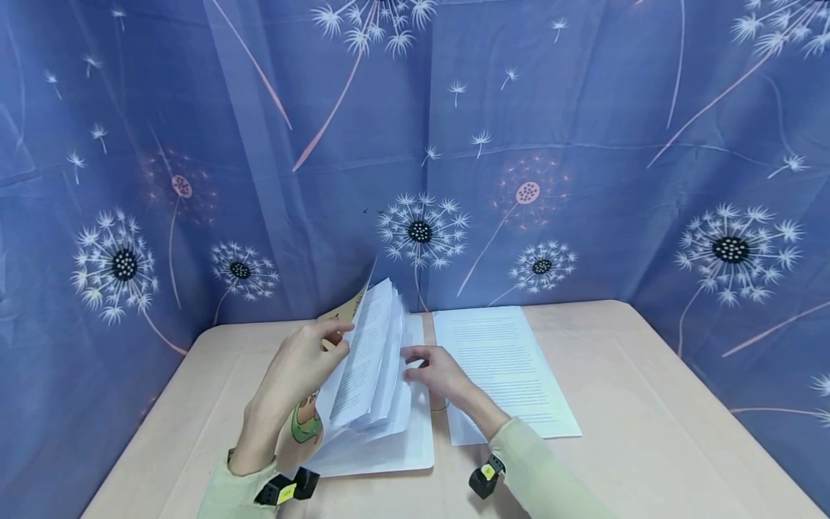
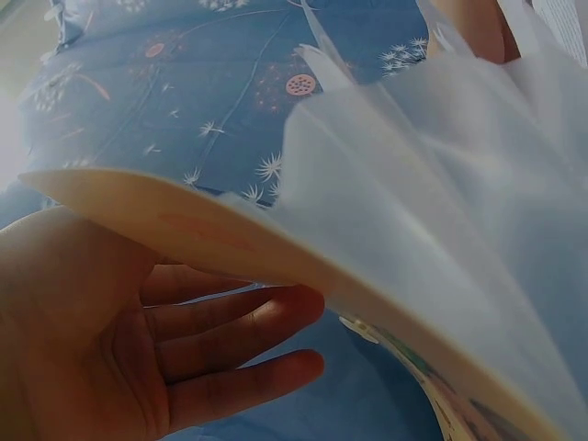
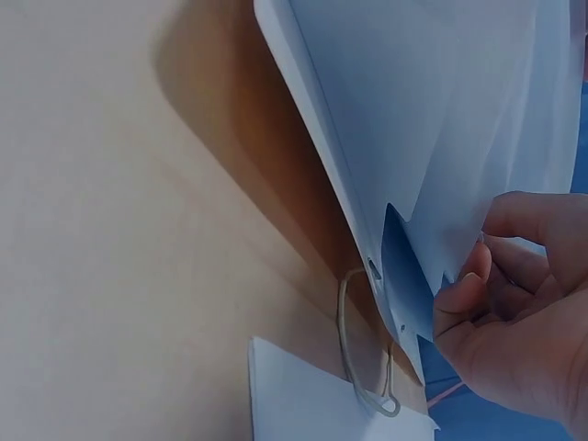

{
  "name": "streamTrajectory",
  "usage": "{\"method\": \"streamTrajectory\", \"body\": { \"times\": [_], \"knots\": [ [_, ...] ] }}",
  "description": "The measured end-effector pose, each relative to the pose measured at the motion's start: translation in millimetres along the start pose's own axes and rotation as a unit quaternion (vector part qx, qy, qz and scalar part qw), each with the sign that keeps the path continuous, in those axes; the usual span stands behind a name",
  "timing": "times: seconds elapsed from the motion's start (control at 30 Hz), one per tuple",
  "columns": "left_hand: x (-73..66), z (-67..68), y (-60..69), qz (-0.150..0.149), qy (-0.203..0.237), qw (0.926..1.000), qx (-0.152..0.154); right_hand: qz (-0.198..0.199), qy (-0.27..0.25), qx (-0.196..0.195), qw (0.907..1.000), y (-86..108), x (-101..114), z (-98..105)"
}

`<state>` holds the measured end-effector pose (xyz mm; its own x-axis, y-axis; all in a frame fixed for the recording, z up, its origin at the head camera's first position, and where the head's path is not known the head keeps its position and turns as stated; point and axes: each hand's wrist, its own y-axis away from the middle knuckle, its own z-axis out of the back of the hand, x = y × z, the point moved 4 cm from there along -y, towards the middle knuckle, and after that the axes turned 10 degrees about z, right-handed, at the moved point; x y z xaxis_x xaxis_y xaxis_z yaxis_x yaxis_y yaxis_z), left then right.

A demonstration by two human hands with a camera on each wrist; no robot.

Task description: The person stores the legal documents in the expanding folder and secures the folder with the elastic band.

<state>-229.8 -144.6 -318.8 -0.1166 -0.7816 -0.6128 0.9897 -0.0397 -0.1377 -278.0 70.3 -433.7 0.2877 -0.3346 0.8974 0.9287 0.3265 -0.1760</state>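
Observation:
An open folder [image 1: 420, 447] of clear sleeves with printed sheets [image 1: 364, 353] stands partly fanned on the table. My left hand [image 1: 295, 367] holds its raised tan cover and front leaves from the left; in the left wrist view, the fingers of this hand [image 2: 184, 340] lie behind the cover [image 2: 248, 239], beside clear sleeves [image 2: 395, 184]. At the right edge of the leaves is my right hand [image 1: 444, 371]. The right wrist view has that hand [image 3: 524, 312] pinching a sleeve [image 3: 469, 184] between thumb and fingers. Its fingertips partly hide the sleeve's edge.
Right of the folder, a printed paper stack [image 1: 506, 367] lies flat on the pale table [image 1: 622, 375], partly under my right forearm. An elastic loop [image 3: 342, 322] hangs from the folder's edge over the paper. A blue dandelion-patterned curtain [image 1: 583, 187] surrounds the table's back and sides.

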Motion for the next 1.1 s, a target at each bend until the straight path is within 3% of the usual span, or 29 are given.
{"method": "streamTrajectory", "body": {
  "times": [0.5, 0.73, 1.1],
  "knots": [
    [2.2, 1.7, 2.1, 0.007, 0.002, 1.0, 0.003, 0.035, 0.038, 0.009, 0.9986, 10.2, 5, 15],
    [1.3, 1.2, 2.1, 0.008, 0.004, 0.9999, 0.007, 0.052, 0.059, 0.018, 0.9967, 28.1, 4, 41],
    [1.6, 2.0, 0.2, -0.002, 0.011, 0.9999, 0.007, 0.061, 0.134, 0.009, 0.989, 51.2, -1, 83]
  ]
}}
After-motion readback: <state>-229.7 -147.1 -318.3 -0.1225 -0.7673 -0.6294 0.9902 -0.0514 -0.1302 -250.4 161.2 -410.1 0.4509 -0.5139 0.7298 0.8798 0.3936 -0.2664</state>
